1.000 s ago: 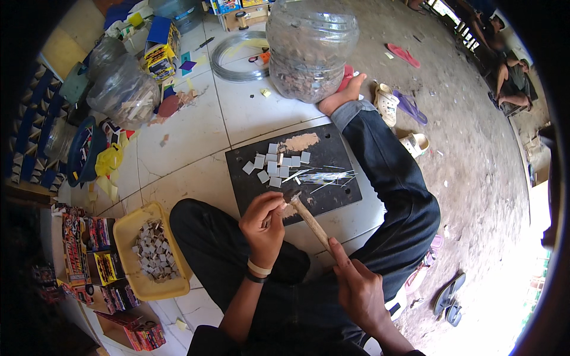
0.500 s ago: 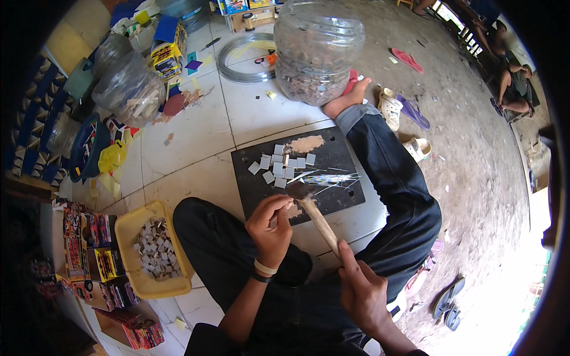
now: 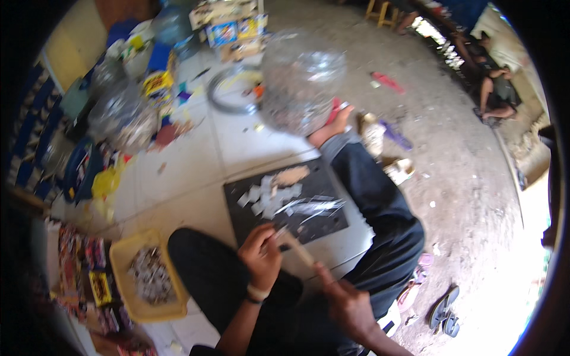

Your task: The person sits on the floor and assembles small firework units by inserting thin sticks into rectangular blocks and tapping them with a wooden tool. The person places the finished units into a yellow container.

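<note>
Nearest you, the right hand [image 3: 350,305] is closed round the wooden handle of the hammer [image 3: 300,249], which slants toward eleven o'clock; the left hand [image 3: 260,261] bunches its fingertips beside the hammer's far end, though blur hides whether they pinch anything — I can't tell. The step in hand looks like close work at that end, and the next move would call for a steady left hand and fingertips clear of any blow. At twelve o'clock, your black board [image 3: 323,231] bears a cluster of grey squares [image 3: 270,204] with thin strands [image 3: 317,206] to their right, and lies on white floor tiles [image 3: 190,148]. A yellow tub [image 3: 120,273] of small pieces sits at nine. Farther off stand a big clear container [image 3: 303,83] at twelve — a wire coil [image 3: 222,108] just left of it — and, toward half past one, a seated person [image 3: 497,92].
</note>
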The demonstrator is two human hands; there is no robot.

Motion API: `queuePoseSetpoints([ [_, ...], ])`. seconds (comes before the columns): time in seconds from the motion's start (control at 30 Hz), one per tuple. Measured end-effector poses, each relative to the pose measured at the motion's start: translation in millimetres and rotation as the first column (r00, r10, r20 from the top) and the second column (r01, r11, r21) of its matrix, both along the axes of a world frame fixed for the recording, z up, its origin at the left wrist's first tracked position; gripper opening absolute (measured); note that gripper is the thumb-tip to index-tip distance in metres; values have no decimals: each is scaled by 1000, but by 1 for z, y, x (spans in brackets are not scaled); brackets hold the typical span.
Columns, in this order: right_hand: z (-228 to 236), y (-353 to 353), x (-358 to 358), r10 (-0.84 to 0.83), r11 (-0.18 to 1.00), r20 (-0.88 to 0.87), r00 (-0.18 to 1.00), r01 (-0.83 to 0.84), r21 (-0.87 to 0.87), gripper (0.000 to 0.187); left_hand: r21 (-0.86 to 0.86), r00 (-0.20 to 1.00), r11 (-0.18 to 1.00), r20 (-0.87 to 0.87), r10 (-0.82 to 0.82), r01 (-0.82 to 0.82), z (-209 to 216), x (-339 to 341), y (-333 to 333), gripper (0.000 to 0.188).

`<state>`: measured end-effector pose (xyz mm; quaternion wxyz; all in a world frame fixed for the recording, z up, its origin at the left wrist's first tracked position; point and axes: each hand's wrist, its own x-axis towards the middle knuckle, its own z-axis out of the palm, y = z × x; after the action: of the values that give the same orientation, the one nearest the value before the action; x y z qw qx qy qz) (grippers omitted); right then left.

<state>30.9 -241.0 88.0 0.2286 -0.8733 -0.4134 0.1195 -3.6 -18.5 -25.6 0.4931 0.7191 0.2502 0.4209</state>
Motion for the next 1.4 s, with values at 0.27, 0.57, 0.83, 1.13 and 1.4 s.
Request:
queuePoseSetpoints([
  [0.27, -38, -16, 6, -135, 973, -385, 913, 196, 123, 73, -28, 997, 996, 12, -81, 81, 1, 5, 9, 11],
  [0.57, -82, -19, 6, -183, 983, -141, 973, 179, -40, 64, -525, 994, 848, -16, -105, 81, 35, -24, 0, 6],
  [0.83, -101, 55, -23, -63, 950, -128, 990, 100, 298, 36, -483, 965, 863, -123, -232, 145, 98, -53, -48, 22],
  [1.13, -71, 74, -13, -20, 927, -212, 977, 97, 363, 32, -582, 990, 803, 28, -138, 128, 125, -67, -36, 20],
  [1.4, -32, 70, -7, 147, 772, -316, 937, 91, 629, 28, -348, 946, 883, 187, -264, 315, 119, -63, -24, 6],
])
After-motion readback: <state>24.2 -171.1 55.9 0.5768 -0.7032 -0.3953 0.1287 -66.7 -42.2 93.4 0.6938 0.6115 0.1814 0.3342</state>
